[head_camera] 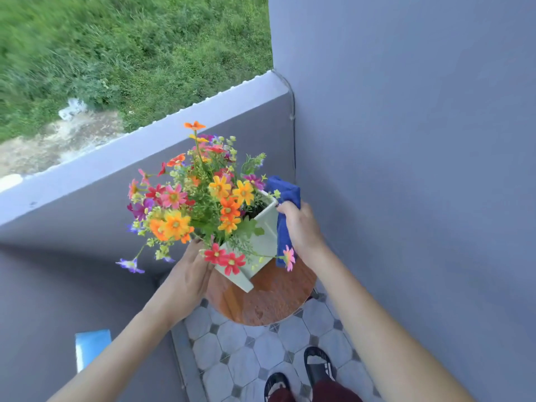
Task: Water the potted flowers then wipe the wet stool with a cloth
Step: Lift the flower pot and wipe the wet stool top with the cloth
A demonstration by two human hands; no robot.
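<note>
Gripping flower pot [262, 236] with both hands: left hand [185, 278] pressing its side, right hand [301, 230] pinching blue cloth [285, 198] against it, above stool's [269, 297] far edge.

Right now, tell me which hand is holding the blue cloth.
The right hand: it pinches the folded blue cloth against the square white flower pot. The left hand presses bare on the pot's opposite side.

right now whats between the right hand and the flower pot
In the head view, the blue cloth lies between the right hand and the side of the pale square flower pot.
</note>
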